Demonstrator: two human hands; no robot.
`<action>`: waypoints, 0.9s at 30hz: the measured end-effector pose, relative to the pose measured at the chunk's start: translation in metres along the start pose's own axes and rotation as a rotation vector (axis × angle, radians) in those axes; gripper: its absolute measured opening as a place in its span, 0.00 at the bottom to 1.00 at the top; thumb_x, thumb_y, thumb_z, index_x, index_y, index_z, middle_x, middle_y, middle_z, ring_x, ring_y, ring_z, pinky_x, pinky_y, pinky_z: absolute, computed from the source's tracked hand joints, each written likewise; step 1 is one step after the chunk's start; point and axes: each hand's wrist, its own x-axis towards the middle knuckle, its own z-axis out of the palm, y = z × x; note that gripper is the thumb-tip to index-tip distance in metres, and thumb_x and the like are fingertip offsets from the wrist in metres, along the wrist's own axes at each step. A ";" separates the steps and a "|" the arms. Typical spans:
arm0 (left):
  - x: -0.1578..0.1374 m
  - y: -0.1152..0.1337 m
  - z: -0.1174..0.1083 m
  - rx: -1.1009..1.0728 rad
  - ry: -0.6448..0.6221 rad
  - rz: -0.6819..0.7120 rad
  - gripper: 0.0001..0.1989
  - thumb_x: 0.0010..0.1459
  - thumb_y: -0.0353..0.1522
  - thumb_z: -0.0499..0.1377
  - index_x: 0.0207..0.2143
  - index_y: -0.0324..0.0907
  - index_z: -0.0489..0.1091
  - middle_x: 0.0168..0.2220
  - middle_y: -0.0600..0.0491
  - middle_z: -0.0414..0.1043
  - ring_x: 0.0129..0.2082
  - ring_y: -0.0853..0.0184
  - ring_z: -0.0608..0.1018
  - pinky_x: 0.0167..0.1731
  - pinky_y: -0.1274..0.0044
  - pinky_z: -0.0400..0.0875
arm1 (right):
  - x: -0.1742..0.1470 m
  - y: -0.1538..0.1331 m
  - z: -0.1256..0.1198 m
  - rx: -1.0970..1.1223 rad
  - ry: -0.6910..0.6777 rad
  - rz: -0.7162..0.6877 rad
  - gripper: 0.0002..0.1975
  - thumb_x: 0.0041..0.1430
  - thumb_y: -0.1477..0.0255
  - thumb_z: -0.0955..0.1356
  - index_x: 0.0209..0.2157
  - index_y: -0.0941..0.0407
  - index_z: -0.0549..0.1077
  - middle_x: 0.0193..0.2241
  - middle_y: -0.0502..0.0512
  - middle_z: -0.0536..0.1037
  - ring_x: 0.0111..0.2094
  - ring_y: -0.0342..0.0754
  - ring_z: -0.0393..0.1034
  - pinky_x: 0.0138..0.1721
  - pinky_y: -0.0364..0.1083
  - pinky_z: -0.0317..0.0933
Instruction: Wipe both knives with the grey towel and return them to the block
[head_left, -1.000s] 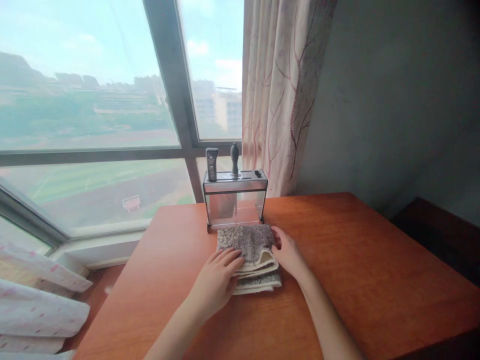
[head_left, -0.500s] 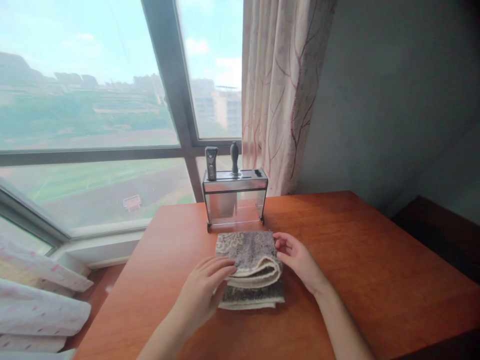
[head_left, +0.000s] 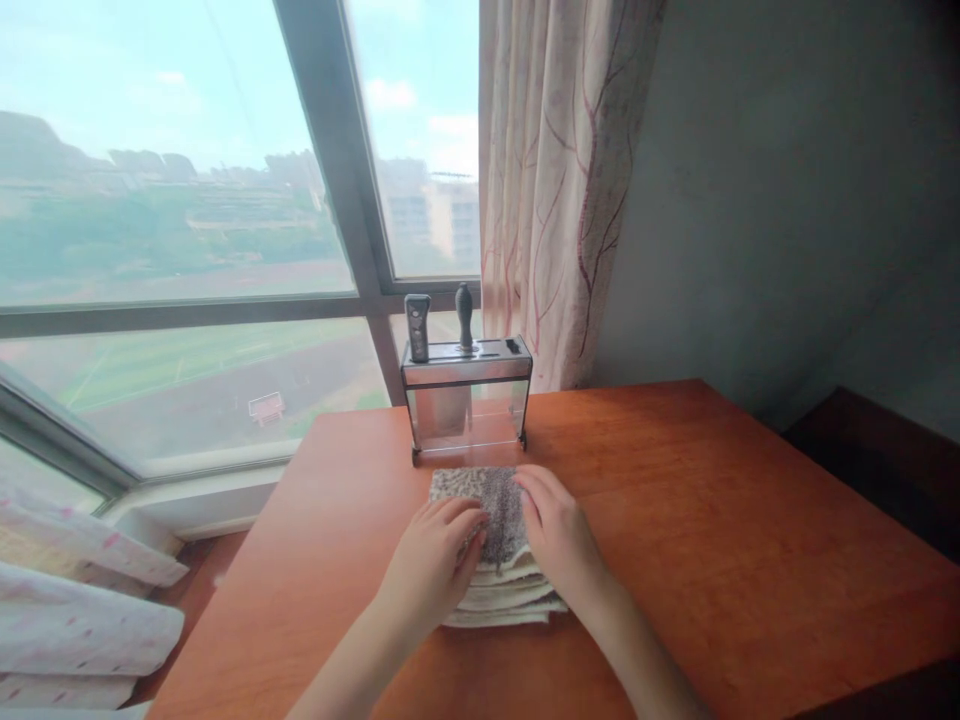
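A folded grey towel [head_left: 504,520] with a cream pattern and cream edges lies on the table in front of me. Its layers show stacked along the near side. My left hand [head_left: 439,555] bends its fingers and thumb onto the towel's left part, closed on the cloth. From the right, my right hand [head_left: 559,530] is closed over the towel's right edge, its fingertips on the top layer. Both hands cover the towel's sides, so the cloth under the fingers is hidden.
Just behind the towel stands a clear-sided knife block [head_left: 466,372] with two dark handles sticking up. The wooden table [head_left: 720,520] reaches to a window [head_left: 180,380] at the left and back. A patterned curtain [head_left: 559,200] hangs behind.
The towel's raised near fold now lies flatter over the layers below. My right hand has moved left onto the towel, and my left hand has shifted slightly right.
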 end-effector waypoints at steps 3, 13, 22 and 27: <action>0.000 -0.007 0.014 0.106 0.017 0.046 0.21 0.60 0.36 0.54 0.55 0.41 0.67 0.59 0.42 0.65 0.60 0.50 0.64 0.56 0.59 0.61 | -0.009 0.004 0.022 -0.170 -0.087 0.016 0.25 0.58 0.79 0.59 0.57 0.59 0.64 0.61 0.63 0.63 0.61 0.58 0.57 0.61 0.59 0.54; -0.021 -0.005 0.029 0.104 -0.154 0.113 0.30 0.63 0.40 0.51 0.66 0.45 0.50 0.68 0.44 0.45 0.67 0.50 0.48 0.62 0.54 0.47 | -0.040 0.041 0.003 -0.469 -0.283 -0.056 0.32 0.57 0.79 0.57 0.64 0.56 0.53 0.66 0.54 0.53 0.66 0.51 0.46 0.65 0.58 0.39; 0.026 0.043 0.081 -0.018 -0.108 0.034 0.30 0.61 0.42 0.52 0.64 0.43 0.55 0.67 0.41 0.46 0.67 0.46 0.48 0.62 0.50 0.41 | -0.027 0.112 -0.043 -0.539 -0.316 -0.045 0.32 0.55 0.81 0.55 0.62 0.55 0.57 0.65 0.54 0.56 0.66 0.50 0.48 0.63 0.58 0.46; 0.058 0.071 0.106 -0.016 -0.053 0.016 0.31 0.61 0.47 0.49 0.63 0.42 0.57 0.67 0.42 0.49 0.66 0.47 0.50 0.62 0.53 0.42 | -0.019 0.153 -0.072 -0.506 -0.289 0.006 0.31 0.56 0.81 0.54 0.61 0.53 0.59 0.64 0.54 0.58 0.65 0.49 0.49 0.62 0.58 0.48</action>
